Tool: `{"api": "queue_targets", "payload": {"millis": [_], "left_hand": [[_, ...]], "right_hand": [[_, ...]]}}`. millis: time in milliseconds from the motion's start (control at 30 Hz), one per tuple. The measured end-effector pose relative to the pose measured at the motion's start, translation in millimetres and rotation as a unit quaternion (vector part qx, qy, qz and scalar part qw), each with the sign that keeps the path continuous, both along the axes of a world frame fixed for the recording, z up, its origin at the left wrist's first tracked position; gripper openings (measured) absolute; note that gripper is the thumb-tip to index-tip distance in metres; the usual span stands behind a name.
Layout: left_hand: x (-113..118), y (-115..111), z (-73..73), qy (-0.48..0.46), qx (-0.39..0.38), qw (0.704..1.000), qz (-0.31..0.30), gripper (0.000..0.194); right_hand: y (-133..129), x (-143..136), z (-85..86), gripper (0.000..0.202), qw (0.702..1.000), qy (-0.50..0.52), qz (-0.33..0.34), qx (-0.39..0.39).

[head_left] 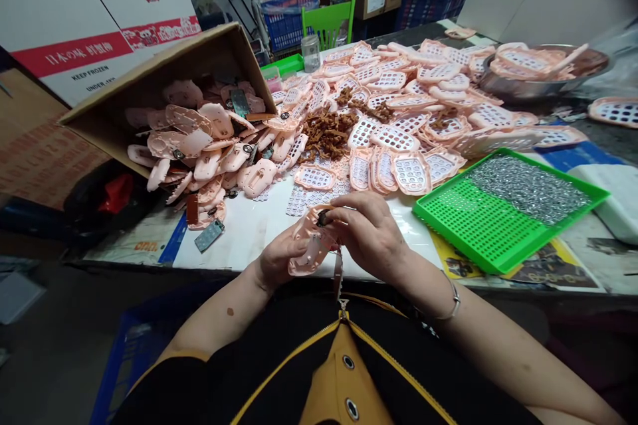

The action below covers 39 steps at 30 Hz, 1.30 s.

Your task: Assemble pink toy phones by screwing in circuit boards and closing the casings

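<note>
While gripped, pink shell [310, 247] between both hands' fingers [343, 216].

- we count one green tray [478, 226]
- one tipped cardboard box [164, 73]
- one green chair [329, 20]
- one glass jar [311, 53]
- one metal bowl [528, 87]
- pink shells [393, 89]: too many to count

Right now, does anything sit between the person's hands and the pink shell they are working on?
Nothing visible does. The left hand and the right hand both grip the pink shell directly, above the table edge. The green tray and the tipped carton lie off to the sides.
</note>
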<state>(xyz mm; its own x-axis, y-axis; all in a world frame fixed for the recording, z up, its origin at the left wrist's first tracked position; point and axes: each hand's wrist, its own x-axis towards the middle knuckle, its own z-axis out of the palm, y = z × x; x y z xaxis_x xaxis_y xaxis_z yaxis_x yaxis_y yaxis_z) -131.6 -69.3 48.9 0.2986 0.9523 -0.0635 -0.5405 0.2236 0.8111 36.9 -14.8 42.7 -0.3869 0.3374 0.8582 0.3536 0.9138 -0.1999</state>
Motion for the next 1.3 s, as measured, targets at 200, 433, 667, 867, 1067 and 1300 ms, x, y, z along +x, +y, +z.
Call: {"api": "queue_targets", "payload": {"millis": [200, 433, 667, 867, 1067, 1300], "left_hand": [[-6, 2, -2.5, 0.014, 0.009, 1.000, -0.011, 0.060], [-11, 5, -1.5, 0.017, -0.059, 0.996, -0.061, 0.065], [-7, 3, -4.1, 0.036, -0.055, 0.997, -0.029, 0.066], [-4, 1, 3.3, 0.032, -0.039, 0.999, 0.002, 0.058], [-2, 2, 3.9, 0.052, -0.066, 0.996, -0.010, 0.047], [6, 6, -0.7, 0.056, -0.152, 0.987, -0.003, 0.026]], "right_hand": [[2, -1, -6.4, 0.015, 0.990, 0.056, 0.038, -0.126], [0, -11, -5.3, 0.031, 0.707, 0.210, 0.228, -0.636], [-2, -15, -3.7, 0.028, 0.643, 0.254, 0.258, -0.675], [-9, -17, -5.3, 0.013, 0.915, 0.121, 0.088, -0.374], [0, -17, -3.8, 0.020, 0.797, 0.146, 0.149, -0.566], [4, -19, -8.9, 0.026, 0.649, 0.195, 0.172, -0.715]]}}
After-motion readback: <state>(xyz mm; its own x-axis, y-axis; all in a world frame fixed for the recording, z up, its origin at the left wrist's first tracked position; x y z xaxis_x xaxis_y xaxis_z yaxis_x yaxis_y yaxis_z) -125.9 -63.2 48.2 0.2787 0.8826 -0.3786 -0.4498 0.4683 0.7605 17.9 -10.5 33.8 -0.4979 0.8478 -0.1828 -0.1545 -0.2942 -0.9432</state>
